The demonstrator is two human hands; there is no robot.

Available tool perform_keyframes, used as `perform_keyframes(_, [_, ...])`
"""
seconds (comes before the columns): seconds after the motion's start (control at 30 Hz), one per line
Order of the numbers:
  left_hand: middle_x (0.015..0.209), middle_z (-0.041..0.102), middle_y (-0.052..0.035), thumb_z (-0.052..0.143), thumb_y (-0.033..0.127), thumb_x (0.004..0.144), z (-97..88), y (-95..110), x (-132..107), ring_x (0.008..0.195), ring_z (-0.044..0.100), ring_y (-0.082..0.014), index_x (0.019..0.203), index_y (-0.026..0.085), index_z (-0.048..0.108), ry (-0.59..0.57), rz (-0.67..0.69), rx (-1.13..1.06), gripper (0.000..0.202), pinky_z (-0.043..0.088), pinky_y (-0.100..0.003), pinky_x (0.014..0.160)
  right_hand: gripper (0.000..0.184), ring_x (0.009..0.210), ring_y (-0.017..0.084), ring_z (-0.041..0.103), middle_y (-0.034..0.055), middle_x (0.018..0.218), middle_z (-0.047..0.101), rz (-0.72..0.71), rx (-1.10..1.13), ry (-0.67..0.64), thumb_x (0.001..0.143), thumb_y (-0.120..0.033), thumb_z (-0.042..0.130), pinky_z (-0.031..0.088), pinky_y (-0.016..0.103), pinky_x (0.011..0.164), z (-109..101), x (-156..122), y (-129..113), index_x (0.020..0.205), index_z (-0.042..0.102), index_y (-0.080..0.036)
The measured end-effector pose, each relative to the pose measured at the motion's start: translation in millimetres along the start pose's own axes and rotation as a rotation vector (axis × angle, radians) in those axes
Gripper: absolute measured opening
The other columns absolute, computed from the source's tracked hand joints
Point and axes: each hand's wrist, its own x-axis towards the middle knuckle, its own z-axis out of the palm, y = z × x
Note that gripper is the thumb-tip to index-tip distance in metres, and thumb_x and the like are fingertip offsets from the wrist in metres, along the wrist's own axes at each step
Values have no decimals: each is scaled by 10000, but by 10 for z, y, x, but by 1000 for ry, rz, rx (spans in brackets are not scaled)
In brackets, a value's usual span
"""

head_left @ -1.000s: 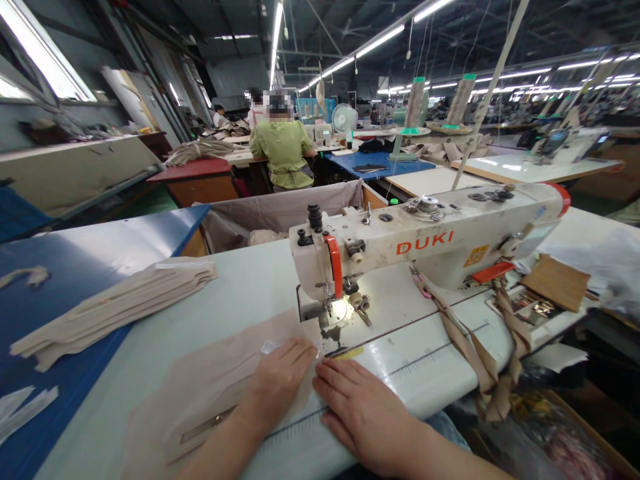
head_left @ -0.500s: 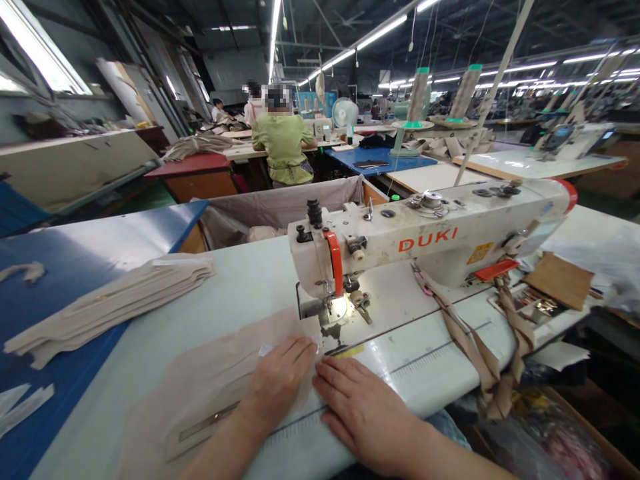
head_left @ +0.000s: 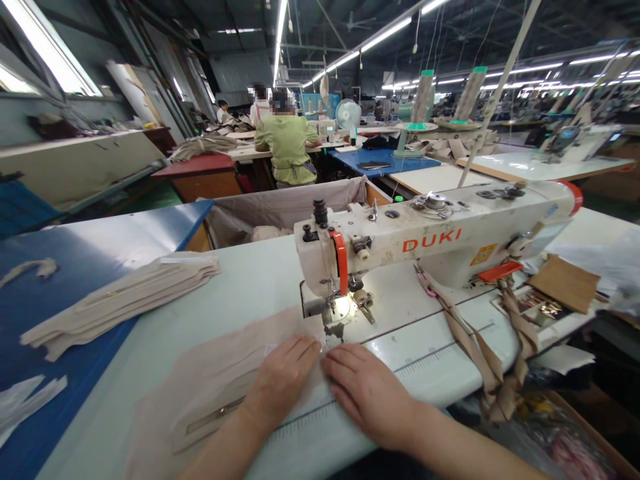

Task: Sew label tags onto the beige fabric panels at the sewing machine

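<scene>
A thin beige fabric piece [head_left: 220, 350] with a zipper [head_left: 215, 415] set in it lies on the pale table, its far right corner just in front of the sewing machine's needle area [head_left: 340, 307]. My left hand [head_left: 287, 373] rests flat on the fabric near its right edge, fingers together and its thumb hidden. Close beside it, my right hand [head_left: 367, 387] lies with fingers stretched at the fabric's right edge. The fingertips of both hands are only a little apart. A small white tab [head_left: 269, 349] shows by my left knuckles.
A stack of beige pieces [head_left: 125, 293] lies to the left, partly over a blue table [head_left: 30, 267]. The sewing machine [head_left: 435, 227] spans the right side. Scissors [head_left: 425, 280], fabric strips [head_left: 470, 340] and a parts tray [head_left: 545, 317] lie right. A co-worker [head_left: 290, 143] sits ahead.
The view has shifted slightly. My right hand has slid a little forward, covering most of the yellow mark on the table, and its thumb is tucked closer. The fabric looks nearly unmoved.
</scene>
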Motion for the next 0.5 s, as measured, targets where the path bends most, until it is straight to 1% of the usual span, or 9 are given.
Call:
perform_keyframes(0.07, [902,707,-87,351,18,920,21,-12,-35,848,652,-194,978,118,661,-4,-1,2,331,540,-319,813,256,1038,218,537,92,1086,651,12,-48,8,950,-193,497,453,369,989,-27,118,71,1180,597,-143])
perform_keyframes(0.17, [932,713,-89,354,15,910,40,-29,-75,885,659,-194,1001,124,664,-28,-10,-5,341,549,-323,836,220,971,226,535,87,993,640,-12,-150,-24,934,-179,529,477,369,912,-34,277,171,1132,618,-140])
perform_keyframes(0.27, [940,719,-85,366,24,916,31,-34,-76,885,667,-189,1007,134,663,-26,-24,-47,330,564,-319,830,173,956,222,533,82,968,626,-36,-222,-60,931,-171,544,475,353,883,-10,347,230,1074,638,-143])
perform_keyframes(0.37, [939,725,-83,368,59,944,8,-30,-63,868,673,-180,959,140,663,20,-71,-107,306,580,-303,794,168,958,221,526,73,972,619,-58,-250,-64,927,-171,557,467,347,882,10,344,254,1074,634,-146])
perform_keyframes(0.43, [981,729,-90,369,74,953,0,-26,-69,911,677,-182,949,144,664,32,-91,-126,304,581,-313,825,169,958,221,522,71,975,617,-73,-260,-68,926,-170,560,462,344,882,13,333,262,1078,630,-144])
perform_keyframes(0.5, [1029,731,-92,366,77,956,0,-25,-92,981,676,-186,952,146,666,19,-87,-125,308,571,-321,876,163,956,218,520,71,974,617,-85,-268,-72,927,-166,559,457,342,885,14,328,268,1072,629,-142])
